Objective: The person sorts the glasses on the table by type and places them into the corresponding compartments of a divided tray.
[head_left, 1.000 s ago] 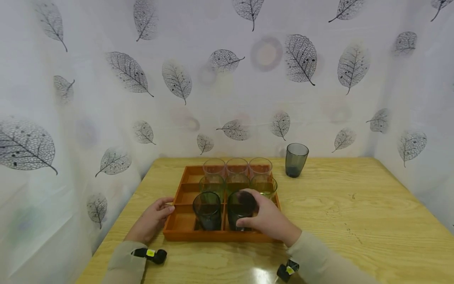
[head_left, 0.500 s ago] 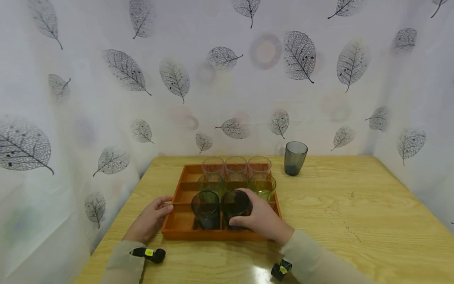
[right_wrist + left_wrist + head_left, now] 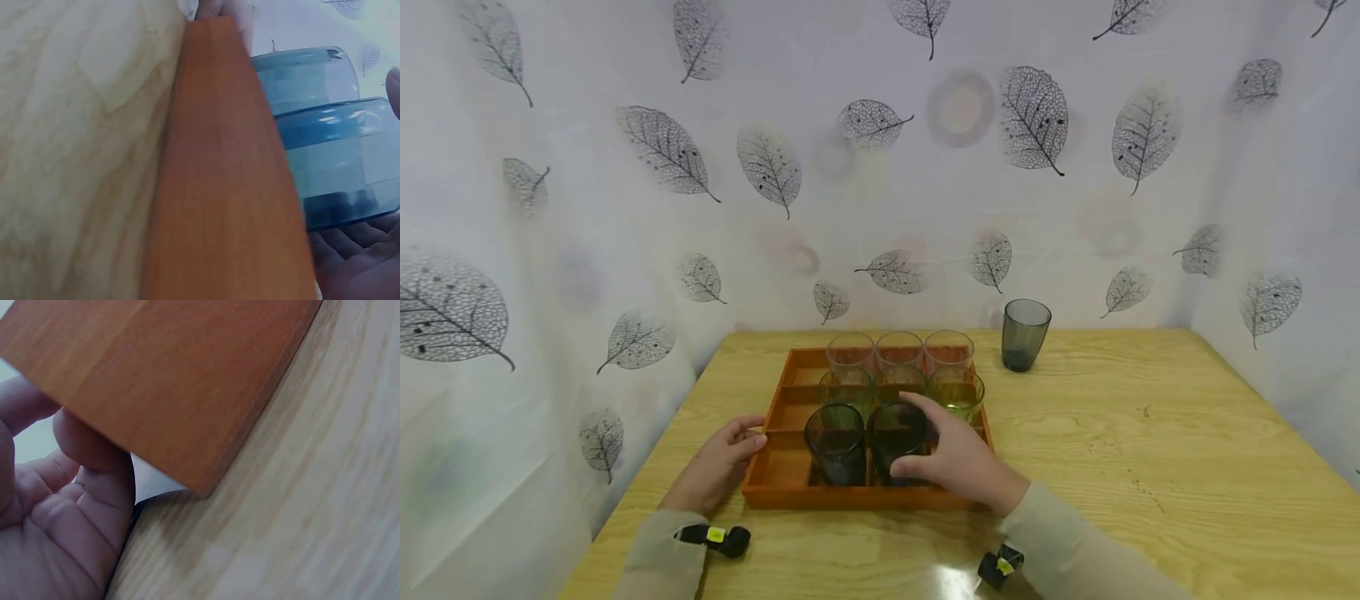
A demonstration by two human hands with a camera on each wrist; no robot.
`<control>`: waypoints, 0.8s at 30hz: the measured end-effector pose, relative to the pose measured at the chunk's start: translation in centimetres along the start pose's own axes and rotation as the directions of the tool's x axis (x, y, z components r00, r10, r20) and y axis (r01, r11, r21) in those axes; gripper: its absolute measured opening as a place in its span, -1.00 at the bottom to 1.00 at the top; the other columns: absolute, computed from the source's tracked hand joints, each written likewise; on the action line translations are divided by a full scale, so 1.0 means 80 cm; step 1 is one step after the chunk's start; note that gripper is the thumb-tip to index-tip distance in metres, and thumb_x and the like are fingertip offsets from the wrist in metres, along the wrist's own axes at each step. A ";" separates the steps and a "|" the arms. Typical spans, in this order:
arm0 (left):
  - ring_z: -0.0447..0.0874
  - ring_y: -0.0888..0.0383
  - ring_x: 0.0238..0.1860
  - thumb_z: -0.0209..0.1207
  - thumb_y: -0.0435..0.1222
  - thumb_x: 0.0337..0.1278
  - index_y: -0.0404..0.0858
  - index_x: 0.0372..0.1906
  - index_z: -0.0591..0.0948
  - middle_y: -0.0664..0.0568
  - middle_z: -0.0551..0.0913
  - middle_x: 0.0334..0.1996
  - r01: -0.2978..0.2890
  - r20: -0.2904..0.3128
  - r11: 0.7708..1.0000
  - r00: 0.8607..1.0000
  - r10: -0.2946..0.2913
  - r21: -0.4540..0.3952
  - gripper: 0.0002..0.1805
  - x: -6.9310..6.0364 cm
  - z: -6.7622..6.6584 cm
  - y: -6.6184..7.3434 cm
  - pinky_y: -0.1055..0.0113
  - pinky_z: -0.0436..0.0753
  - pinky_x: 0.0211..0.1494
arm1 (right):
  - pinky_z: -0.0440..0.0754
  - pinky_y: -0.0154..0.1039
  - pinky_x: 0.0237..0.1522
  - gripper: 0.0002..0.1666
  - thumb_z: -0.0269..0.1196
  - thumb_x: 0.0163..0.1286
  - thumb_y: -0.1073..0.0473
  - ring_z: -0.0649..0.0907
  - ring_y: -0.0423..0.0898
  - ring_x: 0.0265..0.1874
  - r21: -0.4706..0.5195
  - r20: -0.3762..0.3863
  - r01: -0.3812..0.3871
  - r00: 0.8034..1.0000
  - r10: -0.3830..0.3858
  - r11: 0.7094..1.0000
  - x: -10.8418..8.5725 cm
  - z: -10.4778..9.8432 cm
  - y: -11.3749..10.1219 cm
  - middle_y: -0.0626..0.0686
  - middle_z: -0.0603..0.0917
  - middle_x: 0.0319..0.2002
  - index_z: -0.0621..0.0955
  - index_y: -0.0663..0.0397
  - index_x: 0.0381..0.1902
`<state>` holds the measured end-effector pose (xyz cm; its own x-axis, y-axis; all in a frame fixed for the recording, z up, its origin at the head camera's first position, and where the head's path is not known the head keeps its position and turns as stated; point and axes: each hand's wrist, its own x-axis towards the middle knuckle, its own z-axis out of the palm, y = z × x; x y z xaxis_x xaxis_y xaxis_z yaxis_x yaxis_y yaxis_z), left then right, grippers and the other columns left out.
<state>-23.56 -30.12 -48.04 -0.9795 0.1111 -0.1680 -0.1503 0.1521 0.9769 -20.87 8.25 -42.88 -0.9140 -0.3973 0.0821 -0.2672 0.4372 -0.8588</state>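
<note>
An orange-brown wooden tray with compartments lies on the table. Two dark grey glasses stand upright in its front row: the left glass and the right glass. My right hand is loosely around the right glass, thumb in front and fingers behind. In the right wrist view its thumb looks apart from that glass. At the tray's left side my left hand touches the outer wall with fingertips, seen close in the left wrist view beside the tray corner.
Behind the dark glasses stand greenish glasses in the middle row and clear pinkish glasses in the back row. Another grey glass stands on the wooden table at the right back. A leaf-print curtain surrounds the table.
The right glass shifted left against the left one, then stayed in place. My right hand's fingers have since spread slightly and eased off it. The left hand stays at the tray.
</note>
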 end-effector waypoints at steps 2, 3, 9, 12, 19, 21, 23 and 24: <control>0.47 0.13 -0.09 0.09 -0.28 0.51 -0.41 0.44 0.24 -0.08 0.48 -0.06 0.005 -0.006 1.000 1.000 -0.005 0.001 -0.43 0.001 0.000 0.000 0.36 0.53 -0.05 | 0.37 0.19 0.30 0.11 0.52 0.13 -0.25 0.38 0.03 0.40 0.017 -0.002 0.025 1.000 -0.025 1.000 -0.001 -0.004 -0.001 -0.13 0.32 0.47 0.23 -0.39 0.56; 0.47 0.13 -0.09 0.10 -0.28 0.51 -0.41 0.44 0.26 -0.08 0.48 -0.06 0.007 -0.010 1.000 1.000 -0.007 -0.001 -0.44 0.001 0.000 0.000 0.36 0.53 -0.06 | 0.35 0.17 0.33 0.10 0.52 0.15 -0.23 0.38 0.01 0.41 0.026 -0.002 0.040 0.999 -0.040 0.999 -0.001 -0.006 -0.002 -0.15 0.34 0.46 0.23 -0.36 0.56; 0.47 0.13 -0.09 0.10 -0.27 0.50 -0.43 0.44 0.24 -0.08 0.48 -0.05 0.000 -0.002 1.000 1.000 0.000 0.014 -0.42 -0.001 0.001 0.001 0.35 0.53 -0.06 | 0.30 0.01 0.39 0.04 0.48 0.26 -0.10 0.38 -0.08 0.41 0.088 0.006 0.123 0.992 -0.124 0.989 0.000 -0.020 -0.003 -0.14 0.43 0.41 0.20 -0.25 0.58; 0.45 0.14 -0.10 0.10 -0.28 0.50 -0.43 0.45 0.22 -0.07 0.48 -0.06 -0.001 0.001 1.000 1.000 0.001 0.012 -0.41 -0.002 0.001 0.002 0.36 0.52 -0.07 | 0.31 0.05 0.39 0.00 0.46 0.30 -0.05 0.40 -0.05 0.40 0.118 0.005 0.136 0.991 -0.137 0.984 0.000 -0.030 -0.004 -0.08 0.43 0.42 0.21 -0.24 0.57; 0.44 0.15 -0.08 0.10 -0.28 0.50 -0.43 0.46 0.21 -0.05 0.47 -0.05 -0.002 0.008 1.000 1.000 0.002 0.003 -0.40 -0.003 0.002 0.003 0.37 0.50 -0.04 | 0.30 0.08 0.38 0.04 0.46 0.29 -0.01 0.39 0.04 0.42 0.115 -0.038 0.153 0.988 -0.150 0.981 0.003 -0.055 0.000 -0.02 0.37 0.46 0.18 -0.06 0.59; 0.45 0.15 -0.08 0.10 -0.28 0.50 -0.44 0.46 0.21 -0.05 0.47 -0.05 -0.004 0.009 1.000 1.000 0.004 0.005 -0.40 -0.003 0.002 0.004 0.37 0.50 -0.04 | 0.30 0.09 0.38 0.05 0.45 0.30 -0.02 0.38 0.07 0.42 0.108 -0.053 0.167 0.985 -0.162 0.980 0.004 -0.063 0.002 0.01 0.35 0.47 0.17 -0.06 0.59; 0.45 0.16 -0.10 0.10 -0.28 0.50 -0.44 0.46 0.21 -0.06 0.48 -0.05 -0.006 0.008 1.000 1.000 0.006 0.008 -0.39 -0.003 0.002 0.004 0.38 0.51 -0.07 | 0.28 0.10 0.38 0.05 0.45 0.31 -0.04 0.36 0.10 0.43 0.098 -0.067 0.168 0.984 -0.162 0.981 0.005 -0.071 0.005 0.03 0.34 0.48 0.16 -0.06 0.60; 0.45 0.16 -0.11 0.10 -0.28 0.50 -0.44 0.47 0.21 -0.05 0.48 -0.05 -0.007 0.009 1.000 1.000 0.007 0.007 -0.39 -0.003 0.002 0.004 0.37 0.51 -0.09 | 0.28 0.11 0.39 0.05 0.44 0.31 -0.06 0.35 0.11 0.44 0.087 -0.074 0.169 0.984 -0.163 0.982 0.005 -0.075 0.007 0.03 0.33 0.49 0.16 -0.05 0.60</control>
<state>-23.33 -29.97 -47.67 -0.9793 0.1206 -0.1625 -0.1426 0.1585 0.9770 -23.23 13.14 -40.29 -0.8784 -0.4022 0.2582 -0.3904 0.2920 -0.8731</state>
